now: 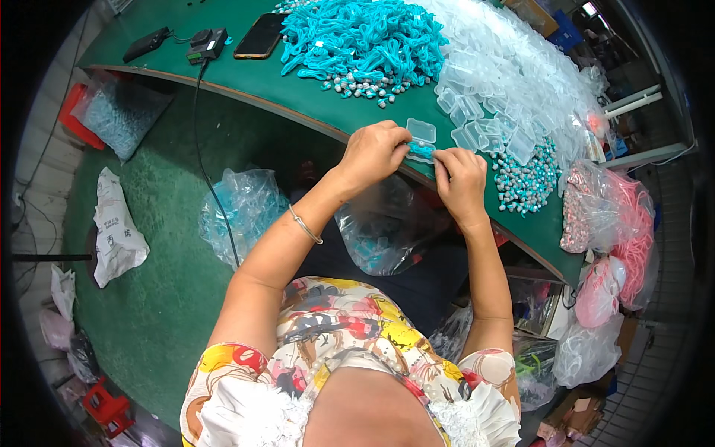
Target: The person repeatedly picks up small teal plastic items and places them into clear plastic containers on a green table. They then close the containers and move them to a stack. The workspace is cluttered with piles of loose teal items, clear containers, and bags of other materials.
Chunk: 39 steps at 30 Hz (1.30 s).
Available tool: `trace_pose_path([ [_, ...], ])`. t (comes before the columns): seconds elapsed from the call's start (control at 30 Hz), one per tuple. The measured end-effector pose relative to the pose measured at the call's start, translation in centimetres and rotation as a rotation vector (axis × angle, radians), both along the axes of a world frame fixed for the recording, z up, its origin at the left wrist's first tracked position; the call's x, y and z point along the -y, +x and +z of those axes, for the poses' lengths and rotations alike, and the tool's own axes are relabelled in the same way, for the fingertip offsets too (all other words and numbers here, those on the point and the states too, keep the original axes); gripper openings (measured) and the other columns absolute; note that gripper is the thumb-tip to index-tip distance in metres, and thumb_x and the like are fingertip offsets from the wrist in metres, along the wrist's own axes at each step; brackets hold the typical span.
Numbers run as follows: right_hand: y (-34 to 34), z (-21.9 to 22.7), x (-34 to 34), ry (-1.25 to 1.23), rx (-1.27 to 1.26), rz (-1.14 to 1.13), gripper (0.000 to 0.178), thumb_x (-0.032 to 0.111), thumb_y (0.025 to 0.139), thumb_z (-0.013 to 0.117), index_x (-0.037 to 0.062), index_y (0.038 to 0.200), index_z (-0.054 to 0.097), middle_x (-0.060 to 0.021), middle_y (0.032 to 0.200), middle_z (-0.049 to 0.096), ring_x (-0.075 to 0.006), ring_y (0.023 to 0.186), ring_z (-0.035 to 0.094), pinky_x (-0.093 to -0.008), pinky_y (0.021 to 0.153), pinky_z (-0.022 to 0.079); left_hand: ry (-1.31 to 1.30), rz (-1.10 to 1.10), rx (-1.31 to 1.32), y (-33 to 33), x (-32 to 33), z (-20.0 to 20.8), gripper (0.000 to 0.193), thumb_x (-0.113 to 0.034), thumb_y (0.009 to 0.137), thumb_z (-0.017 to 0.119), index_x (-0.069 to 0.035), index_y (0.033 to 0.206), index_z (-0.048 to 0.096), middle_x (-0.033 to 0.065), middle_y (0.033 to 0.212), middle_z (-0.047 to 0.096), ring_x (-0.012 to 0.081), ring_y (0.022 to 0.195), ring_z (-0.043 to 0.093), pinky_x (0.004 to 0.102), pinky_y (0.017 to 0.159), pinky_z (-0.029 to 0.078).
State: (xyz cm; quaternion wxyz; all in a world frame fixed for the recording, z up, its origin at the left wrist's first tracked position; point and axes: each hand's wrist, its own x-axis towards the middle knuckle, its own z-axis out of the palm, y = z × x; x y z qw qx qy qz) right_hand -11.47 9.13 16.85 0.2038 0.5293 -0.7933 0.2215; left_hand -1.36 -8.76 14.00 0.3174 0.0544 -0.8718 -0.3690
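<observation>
While both hands work at the near edge of the green table point(223, 82), a small clear plastic box point(421, 134) with its lid hinged open sits between them, a bit of turquoise cord point(421, 151) showing in its lower half. Left hand point(372, 153): fingers curled, tips pinching the left side of the box and cord. Right hand point(460, 181): fingers bent, thumb and forefinger pressed on the right side of the same box. A thin metal bangle point(305, 225) sits on the left forearm. Behind the hands, a large heap of turquoise cords point(357, 33) with speckled beads point(361, 86) along its near fringe. To the right, a pile of empty clear boxes point(506, 67), and more speckled beads point(525, 179) near the table edge. Far left of the table: a dark phone point(259, 36) and a small black device point(208, 43) with cable. Bags of pink cord point(633, 223) lie at the right end.
</observation>
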Motion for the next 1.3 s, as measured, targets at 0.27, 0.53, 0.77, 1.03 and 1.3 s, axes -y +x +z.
trace_pose_path([
  [0.27,-3.4,0.8,1.1,-0.005,0.195,0.016,0.012,0.008,0.082,0.064,0.0099,0.092,0.069,-0.0071,0.086,0.065,-0.0287,0.086,0.062,-0.0439,0.072,0.045,-0.011,-0.005,-0.001,-0.1,0.1,-0.2,0.022,-0.013,0.079,0.073,-0.005,0.100,0.069,0.0112,0.084,0.065,0.0312,0.075,0.065,0.0413,0.066,0.051],
  [0.53,-5.1,0.5,4.5,0.289,0.120,-0.075,0.024,0.016,0.083,0.069,0.0094,0.106,0.067,-0.0093,0.101,0.064,-0.0310,0.097,0.061,-0.0454,0.078,0.047,-0.016,0.004,0.005,1.0,-0.7,0.4,0.036,-0.018,0.073,0.080,-0.007,0.102,0.063,0.0098,0.087,0.063,0.0315,0.083,0.064,0.0429,0.070,0.051],
  [0.77,-4.7,0.4,3.4,0.094,0.254,-0.012,0.023,0.009,0.076,0.076,0.0039,0.094,0.061,-0.0143,0.095,0.061,-0.0358,0.085,0.062,-0.0441,0.070,0.049,0.035,0.017,0.021,0.7,-0.9,0.4,0.034,-0.015,0.074,0.079,-0.007,0.101,0.062,0.0091,0.085,0.063,0.0312,0.084,0.064,0.0429,0.070,0.050],
  [1.03,-1.8,-0.4,2.2,-0.150,0.050,0.044,0.016,0.001,0.077,0.072,0.0037,0.087,0.059,-0.0131,0.083,0.056,-0.0349,0.074,0.061,-0.0427,0.061,0.050,-0.001,0.132,-0.070,1.2,-2.2,-0.5,0.029,-0.014,0.074,0.078,-0.006,0.098,0.063,0.0087,0.086,0.064,0.0302,0.083,0.064,0.0418,0.071,0.050],
  [1.3,-0.6,-0.8,1.8,-0.217,0.057,0.056,0.015,-0.003,0.078,0.067,0.0034,0.091,0.062,-0.0128,0.083,0.058,-0.0342,0.074,0.062,-0.0421,0.062,0.051,-0.114,0.160,-0.161,1.2,-2.9,-0.8,0.024,-0.011,0.079,0.074,-0.005,0.101,0.068,0.0091,0.089,0.065,0.0294,0.082,0.064,0.0395,0.070,0.052],
])
